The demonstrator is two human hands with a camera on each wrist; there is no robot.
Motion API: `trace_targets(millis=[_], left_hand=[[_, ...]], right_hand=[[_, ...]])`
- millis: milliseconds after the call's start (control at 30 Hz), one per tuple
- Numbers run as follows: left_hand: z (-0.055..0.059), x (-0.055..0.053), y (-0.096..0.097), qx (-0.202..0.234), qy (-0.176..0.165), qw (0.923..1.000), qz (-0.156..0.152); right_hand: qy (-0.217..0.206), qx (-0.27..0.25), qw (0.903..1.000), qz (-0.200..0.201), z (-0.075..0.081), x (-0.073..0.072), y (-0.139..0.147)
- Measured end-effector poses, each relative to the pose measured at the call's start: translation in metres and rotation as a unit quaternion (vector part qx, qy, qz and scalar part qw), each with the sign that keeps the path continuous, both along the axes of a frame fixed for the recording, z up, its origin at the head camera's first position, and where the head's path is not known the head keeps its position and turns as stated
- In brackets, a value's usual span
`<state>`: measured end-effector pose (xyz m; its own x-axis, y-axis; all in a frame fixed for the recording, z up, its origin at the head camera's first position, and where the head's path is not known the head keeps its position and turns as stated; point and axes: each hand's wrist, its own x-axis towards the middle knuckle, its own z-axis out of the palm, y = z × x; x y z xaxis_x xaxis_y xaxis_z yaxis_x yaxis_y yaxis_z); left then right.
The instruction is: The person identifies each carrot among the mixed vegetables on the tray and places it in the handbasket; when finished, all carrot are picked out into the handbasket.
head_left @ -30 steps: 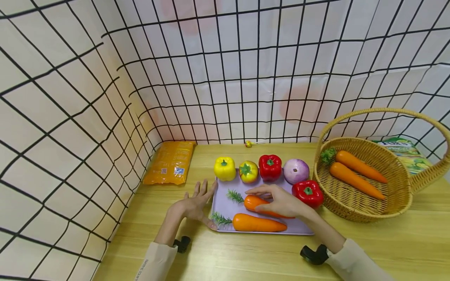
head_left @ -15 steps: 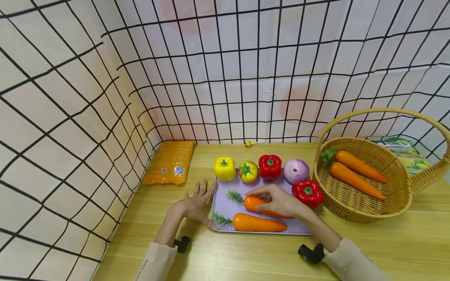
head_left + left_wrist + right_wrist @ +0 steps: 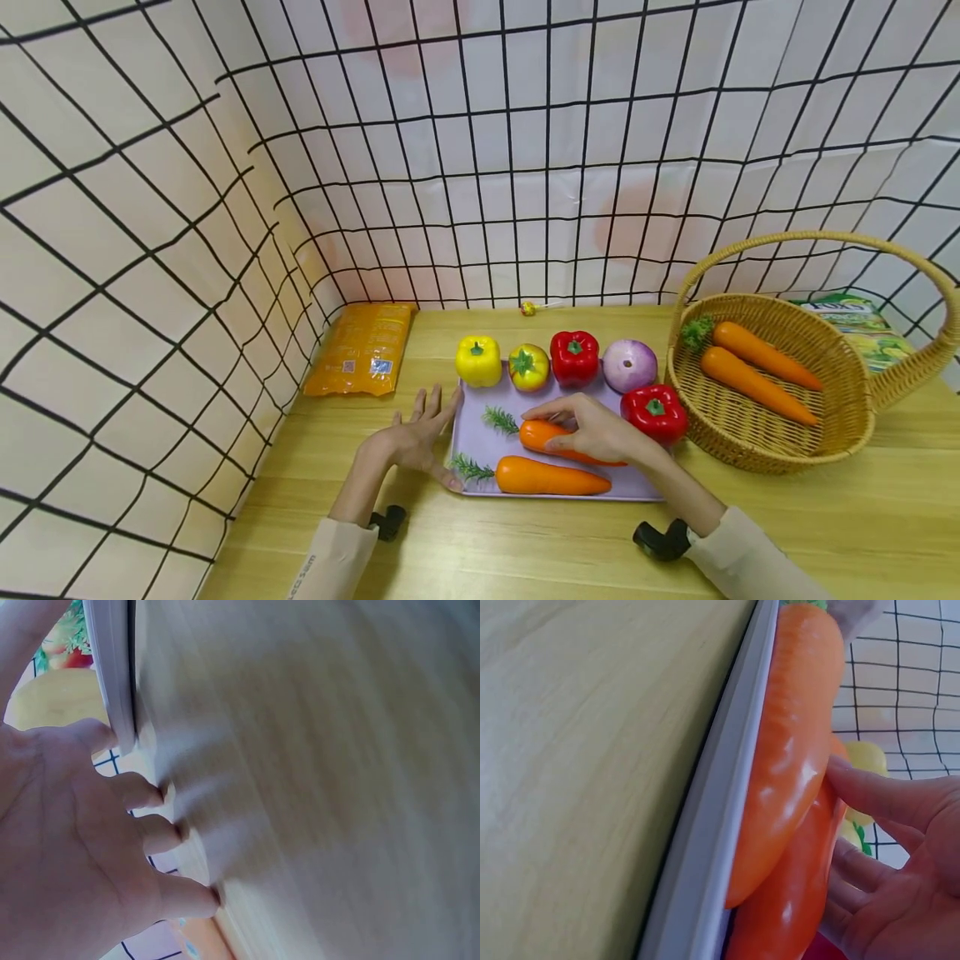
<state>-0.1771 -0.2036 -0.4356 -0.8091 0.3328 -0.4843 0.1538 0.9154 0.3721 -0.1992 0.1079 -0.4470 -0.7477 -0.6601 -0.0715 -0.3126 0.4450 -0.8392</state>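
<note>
A lilac tray lies on the wooden table with two orange carrots on it. My right hand grips the rear carrot from above, its thumb on the near side and fingers beyond. The front carrot lies along the tray's near edge, untouched. At the tray's left edge my left hand has its fingers spread, with fingertips on the tabletop. A yellow bell pepper, a red-yellow fruit, a red bell pepper, a purple onion and another red pepper line the tray.
A wicker basket with a tall handle stands to the right and holds two carrots. Behind it lies a green packet. An orange packet is at the back left, and a lollipop near the grid-patterned wall.
Almost nothing differs. My right forearm has shifted slightly left while the hand stays on the rear carrot, and the view has turned a little. The left hand has not moved.
</note>
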Motion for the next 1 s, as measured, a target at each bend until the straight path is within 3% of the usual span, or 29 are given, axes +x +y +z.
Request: trace_targets(millis=[267, 533, 833, 1000], left_hand=[[-0.001, -0.001, 0.002, -0.001, 0.002, 1.0000, -0.003], [0.000, -0.001, 0.002, 0.000, 0.000, 1.0000, 0.000], [0.000, 0.000, 0.000, -0.003, 0.001, 1.0000, 0.000], [0.000, 0.001, 0.000, -0.003, -0.001, 1.0000, -0.001]], right_hand=[[-0.003, -0.016, 0.9999, 0.002, 0.006, 0.003, 0.001], [0.006, -0.029, 0.9995, -0.005, 0.023, 0.005, 0.005], [0.012, -0.028, 0.9987, -0.042, 0.062, 0.016, 0.015], [0.043, -0.015, 0.9974, -0.056, 0.086, 0.019, 0.030]])
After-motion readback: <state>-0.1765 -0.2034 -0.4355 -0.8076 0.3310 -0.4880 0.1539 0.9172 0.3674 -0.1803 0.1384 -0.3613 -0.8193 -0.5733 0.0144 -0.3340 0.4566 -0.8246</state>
